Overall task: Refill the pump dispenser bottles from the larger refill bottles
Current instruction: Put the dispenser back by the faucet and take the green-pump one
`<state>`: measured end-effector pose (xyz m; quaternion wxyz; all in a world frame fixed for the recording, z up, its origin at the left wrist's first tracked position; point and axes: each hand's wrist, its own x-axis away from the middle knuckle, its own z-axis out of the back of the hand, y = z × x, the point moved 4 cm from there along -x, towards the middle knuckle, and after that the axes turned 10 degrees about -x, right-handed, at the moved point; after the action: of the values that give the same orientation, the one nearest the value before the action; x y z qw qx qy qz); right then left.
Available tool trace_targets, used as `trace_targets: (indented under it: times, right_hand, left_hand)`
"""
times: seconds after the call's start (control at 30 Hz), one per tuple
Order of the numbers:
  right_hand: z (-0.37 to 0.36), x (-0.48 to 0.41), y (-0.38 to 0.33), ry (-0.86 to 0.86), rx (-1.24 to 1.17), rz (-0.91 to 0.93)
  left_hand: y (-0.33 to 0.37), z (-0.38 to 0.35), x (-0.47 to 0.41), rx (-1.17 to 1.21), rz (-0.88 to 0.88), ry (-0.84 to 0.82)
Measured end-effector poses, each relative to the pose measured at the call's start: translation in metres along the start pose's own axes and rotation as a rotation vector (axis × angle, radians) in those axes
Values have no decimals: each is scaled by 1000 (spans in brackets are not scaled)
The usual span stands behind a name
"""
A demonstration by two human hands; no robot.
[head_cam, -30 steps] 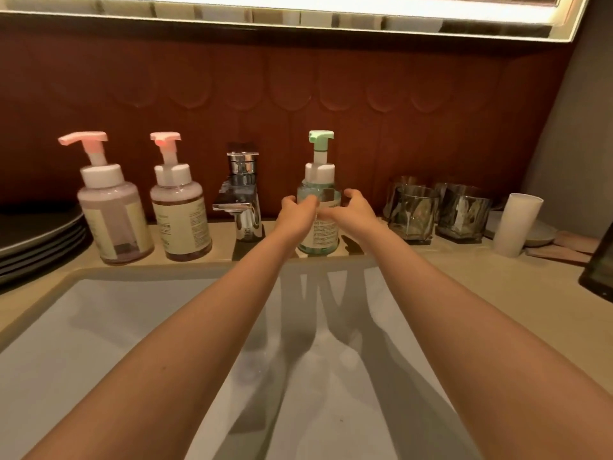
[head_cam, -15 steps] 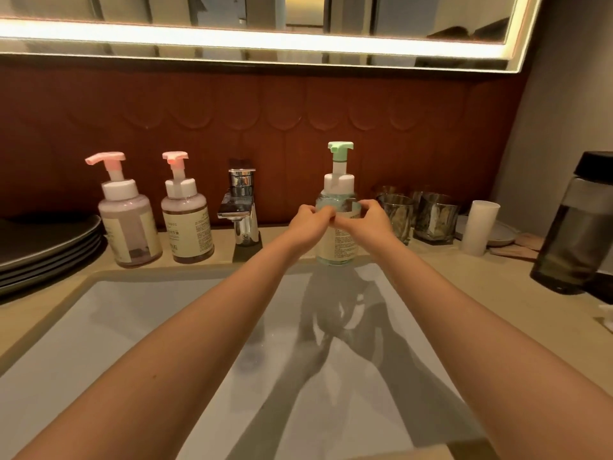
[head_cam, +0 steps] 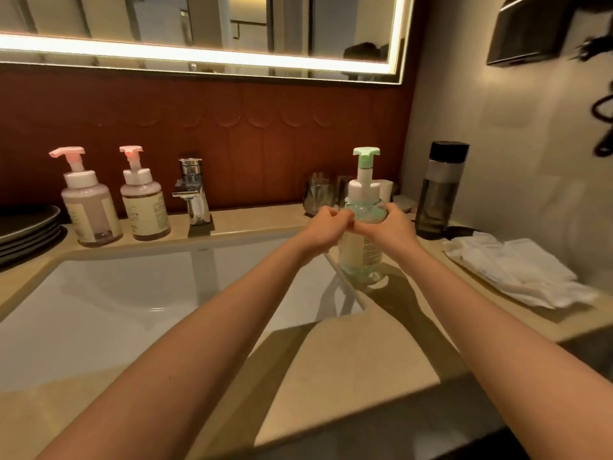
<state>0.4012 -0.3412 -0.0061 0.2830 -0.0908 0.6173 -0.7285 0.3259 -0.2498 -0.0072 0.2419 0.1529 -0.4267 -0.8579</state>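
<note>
Both hands are gripping the green-pump bottle (head_cam: 363, 250) just below its white collar, right of center in the frame. The left hand (head_cam: 323, 224) is curling around its left side and the right hand (head_cam: 391, 224) around its right. The bottle is standing upright over the desk (head_cam: 348, 360) by the sink's (head_cam: 132, 293) right rim. 2 pink-pump bottles (head_cam: 89, 210) are sitting at the left, and a dark bottle (head_cam: 438, 194) at the right.

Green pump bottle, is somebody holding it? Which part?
Yes. The left hand and the right hand grip the green pump bottle at its shoulder, below the white collar.
</note>
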Motion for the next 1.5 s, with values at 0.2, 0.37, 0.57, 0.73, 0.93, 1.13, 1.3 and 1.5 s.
trace_targets:
  times: [0.2, 0.37, 0.57, 0.73, 0.93, 1.13, 1.3, 1.5]
  right_hand:
    - [45, 26, 18, 35, -4, -56]
    - [68, 30, 25, 47, -24, -89]
    - [77, 26, 27, 79, -77, -72]
    - [77, 28, 29, 88, -1, -30]
    - [79, 33, 29, 111, 19, -47]
    - [81, 34, 28, 109, 34, -42]
    - [80, 37, 27, 128, 33, -54]
    - [80, 38, 27, 125, 54, -35]
  left_hand:
    - [31, -34, 12, -68, -98, 11]
    - [63, -49, 8, -8, -235, 18]
    - [76, -56, -5, -99, -326, 6]
    - [72, -54, -11, -218, -322, 164]
    - [83, -54, -6, -380, -207, 418]
    - [98, -60, 2, -167, -325, 177]
    - [105, -43, 7, -124, -252, 301]
    - [105, -57, 5, -33, -317, 130]
